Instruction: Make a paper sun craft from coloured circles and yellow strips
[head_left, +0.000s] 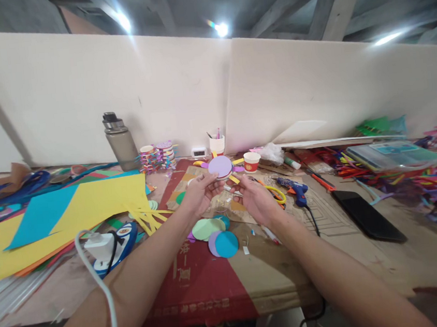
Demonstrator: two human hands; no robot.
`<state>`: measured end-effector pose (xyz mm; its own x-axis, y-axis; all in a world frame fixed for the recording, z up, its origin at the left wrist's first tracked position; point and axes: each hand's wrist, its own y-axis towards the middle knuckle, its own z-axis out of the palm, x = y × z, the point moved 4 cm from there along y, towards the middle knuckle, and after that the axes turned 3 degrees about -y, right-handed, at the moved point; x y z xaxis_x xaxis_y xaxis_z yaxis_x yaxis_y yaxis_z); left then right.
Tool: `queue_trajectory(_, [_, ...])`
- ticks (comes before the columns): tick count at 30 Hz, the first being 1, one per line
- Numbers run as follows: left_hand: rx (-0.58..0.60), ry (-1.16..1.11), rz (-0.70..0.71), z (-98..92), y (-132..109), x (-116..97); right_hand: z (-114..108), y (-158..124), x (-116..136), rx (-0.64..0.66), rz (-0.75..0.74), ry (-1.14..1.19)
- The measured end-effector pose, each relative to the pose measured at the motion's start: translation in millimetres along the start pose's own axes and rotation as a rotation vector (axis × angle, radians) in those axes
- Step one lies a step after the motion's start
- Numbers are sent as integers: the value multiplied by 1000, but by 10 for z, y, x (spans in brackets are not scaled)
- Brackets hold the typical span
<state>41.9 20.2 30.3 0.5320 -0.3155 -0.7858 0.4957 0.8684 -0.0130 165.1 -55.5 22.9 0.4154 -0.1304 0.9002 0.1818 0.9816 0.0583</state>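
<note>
Lying between fingers (pixel 208 180): purple disc (pixel 220 167)

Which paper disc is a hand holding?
The lavender disc pinched by the left hand; loose discs, including another lavender one, lie on the cardboard-covered table.

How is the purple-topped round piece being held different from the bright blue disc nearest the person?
The purple-topped piece is held up by the left hand, while the blue disc lies partly over a lilac disc. Colorful strips stick out around the purple-topped piece; the blue disc has none. Both show round faces.
</note>
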Motion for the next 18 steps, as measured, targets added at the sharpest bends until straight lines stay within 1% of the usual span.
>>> queue_trajectory(4, [-17, -10, 5, 6, -4, 1, -1, 1, -2, 7, 0, 1])
queue_trajectory(13, [-51, -24, -5, 14, 2, 7, 21, -7, 3, -20, -14, 23])
queue_trajectory(18, [-13, -3, 36, -26, 30, -6, 0, 8, -1, -33, -6, 11])
